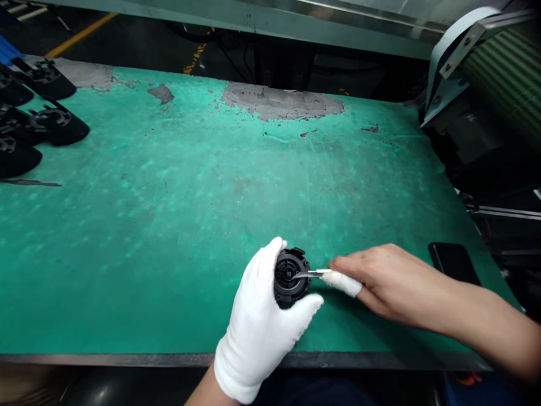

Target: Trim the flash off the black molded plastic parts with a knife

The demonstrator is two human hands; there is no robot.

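Observation:
A round black plastic part (288, 274) with ring-shaped ridges faces up near the front edge of the green table. Around its left side and lower rim curls my left hand (262, 316), in a white glove, holding it. My right hand (376, 279) comes in from the right, with a white cover on one finger. It grips a thin metal tool (310, 274), whose curved tip lies over the middle of the black part. The tool's handle end is hidden in my fingers.
Several black parts (59, 124) stand at the green table's (203, 186) far left. A dark phone-like object (454, 262) lies beyond my right forearm. Machinery with a ribbed green belt (507, 73) is at the back right. A metal beam (270, 25) crosses behind the table.

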